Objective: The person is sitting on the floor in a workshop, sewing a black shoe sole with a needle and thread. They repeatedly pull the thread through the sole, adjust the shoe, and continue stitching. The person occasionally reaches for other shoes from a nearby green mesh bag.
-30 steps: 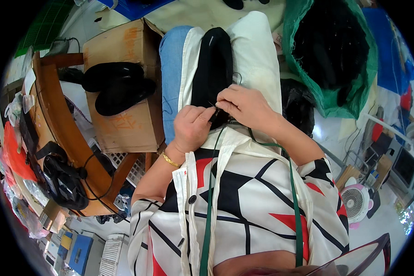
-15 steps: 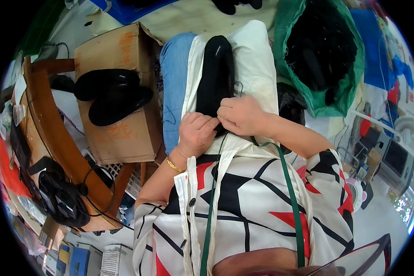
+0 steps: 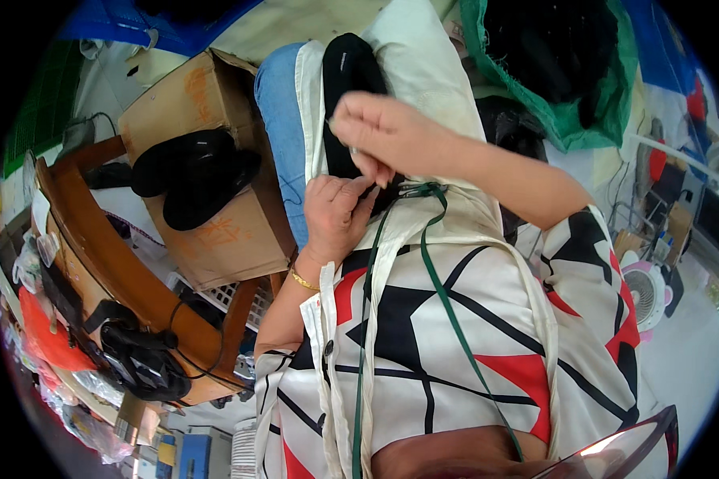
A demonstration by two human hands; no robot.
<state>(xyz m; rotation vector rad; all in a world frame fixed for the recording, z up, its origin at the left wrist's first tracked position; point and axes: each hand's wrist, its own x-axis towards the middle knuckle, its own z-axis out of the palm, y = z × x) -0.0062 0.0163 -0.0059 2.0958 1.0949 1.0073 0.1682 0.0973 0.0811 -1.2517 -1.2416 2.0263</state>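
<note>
A black cloth shoe (image 3: 350,68) lies lengthwise on my lap, over a white cloth (image 3: 423,72), with its toe pointing away from me. My left hand (image 3: 335,211) is closed on its near end, thumb and fingers pinched together. Over the middle of the shoe is my right hand (image 3: 399,136), raised with its fingers curled and pressed together; it is slightly blurred, and anything fine between the fingertips cannot be made out. A green cord (image 3: 447,307) hangs down my front, its knotted end with small dark metal parts lying just right of the shoe's near end.
At left, a pair of black shoes (image 3: 208,172) rests on a cardboard box (image 3: 240,191) beside a wooden stand (image 3: 128,263). A green sack (image 3: 567,140) of black items stands at the far right, near a black plastic bag (image 3: 511,128). A fan (image 3: 645,294) is at right.
My right hand has lifted off the shoe's near end, away from my left hand, and moved forward and left. The green cord's end has swung leftward. The whole view has tilted slightly.
</note>
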